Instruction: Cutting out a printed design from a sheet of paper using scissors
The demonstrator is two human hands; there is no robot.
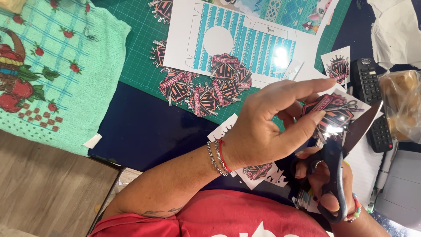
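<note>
Your red shirt fills the bottom edge, closest to the lens. Just above it your left hand crosses toward the right, wrist carrying a silver chain and a red cord. Its fingers pinch a printed emblem sheet, white paper with a pink, black and orange crest; thumb below, index finger stretched along the upper edge. Your right hand sits lower right, fingers closed through the black handles of the scissors. Blades stand parted and point up to the right, meeting the lower right edge of the emblem sheet.

Beyond your hands, a pile of cut-out emblems lies on the green cutting mat and overlaps a white sheet with a teal striped box template. More paper scraps rest under your left wrist on the dark blue counter. A mint-green embroidered cloth covers the left side. A black remote control lies at the right, beside a clear plastic bag.
</note>
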